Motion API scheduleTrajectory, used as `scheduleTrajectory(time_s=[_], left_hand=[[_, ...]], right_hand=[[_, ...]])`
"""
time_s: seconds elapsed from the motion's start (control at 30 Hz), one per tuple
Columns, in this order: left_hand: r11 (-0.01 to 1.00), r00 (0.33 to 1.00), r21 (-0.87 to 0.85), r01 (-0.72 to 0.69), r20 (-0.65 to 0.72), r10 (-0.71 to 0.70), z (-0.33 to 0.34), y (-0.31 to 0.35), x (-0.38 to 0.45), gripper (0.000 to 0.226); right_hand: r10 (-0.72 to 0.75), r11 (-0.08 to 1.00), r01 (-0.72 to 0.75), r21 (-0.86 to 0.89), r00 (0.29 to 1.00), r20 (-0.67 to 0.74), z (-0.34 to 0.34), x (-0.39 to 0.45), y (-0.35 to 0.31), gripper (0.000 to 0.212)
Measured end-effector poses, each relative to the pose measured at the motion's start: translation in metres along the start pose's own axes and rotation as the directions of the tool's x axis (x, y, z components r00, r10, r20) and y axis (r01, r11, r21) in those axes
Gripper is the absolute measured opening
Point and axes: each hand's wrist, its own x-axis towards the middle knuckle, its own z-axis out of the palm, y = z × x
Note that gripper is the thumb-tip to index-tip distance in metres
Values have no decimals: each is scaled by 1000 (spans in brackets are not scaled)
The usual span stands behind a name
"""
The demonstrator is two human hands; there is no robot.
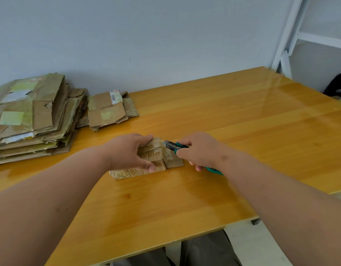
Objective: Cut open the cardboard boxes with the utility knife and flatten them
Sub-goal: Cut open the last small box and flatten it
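A glossy yellow wooden desk (242,116) stands against a pale grey wall (146,35), with a white metal shelf frame (288,35) at the far right corner. At the desk's far left lies a tall stack of flattened cardboard boxes (29,120), and just beside it a smaller flattened pile (110,110) bearing a barcode label. The right half of the desk and its near edge lie bare around the work.

Near the desk's middle sits a small taped cardboard box (158,160), partly collapsed. The left hand (129,152) grips it from above, fingers curled over its far edge and thumb at its near side. The right hand (198,150) is clamped round a teal utility knife (175,145), whose blade end touches the box's right upper part, just beside the left fingertips.
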Motion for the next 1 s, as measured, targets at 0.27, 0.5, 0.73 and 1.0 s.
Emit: scheduleTrajectory(time_s=[0.27,0.5,0.73,1.0], left_hand=[[1000,1000,-7,-7,27,7,-1,0,0,113],[1000,1000,28,-3,-1,3,0,-1,4,104],[1000,997,-6,25,74,-25,-3,-4,1,117],[968,967,-129,216,164,-194,-12,-5,2,118]], right_hand=[[-50,999,49,20,997,59,-7,-9,5,31],[-90,996,83,38,966,242,-12,-18,-10,25],[-49,997,35,65,976,213,-23,-16,-5,15],[-18,922,0,386,999,42,18,-3,-9,40]])
